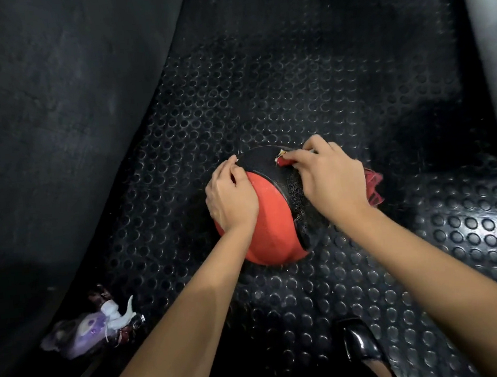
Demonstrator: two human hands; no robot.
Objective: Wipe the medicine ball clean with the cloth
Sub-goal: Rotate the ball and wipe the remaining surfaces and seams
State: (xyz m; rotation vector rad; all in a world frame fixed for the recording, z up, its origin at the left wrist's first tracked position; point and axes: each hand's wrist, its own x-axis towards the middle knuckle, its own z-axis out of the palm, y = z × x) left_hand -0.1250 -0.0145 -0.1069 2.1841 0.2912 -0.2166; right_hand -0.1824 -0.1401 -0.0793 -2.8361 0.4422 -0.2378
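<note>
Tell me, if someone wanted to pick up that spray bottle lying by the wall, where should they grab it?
Probably around the neck just below the white trigger head, coming down from above. The spray bottle lies on its side on the floor mat with the trigger pointing up, so the narrow neck is exposed and the wall crowds its far side.

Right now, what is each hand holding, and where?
Right hand presses the bunched red cloth on the red-and-black rubber medicine ball; left hand steadies its left side.
</note>
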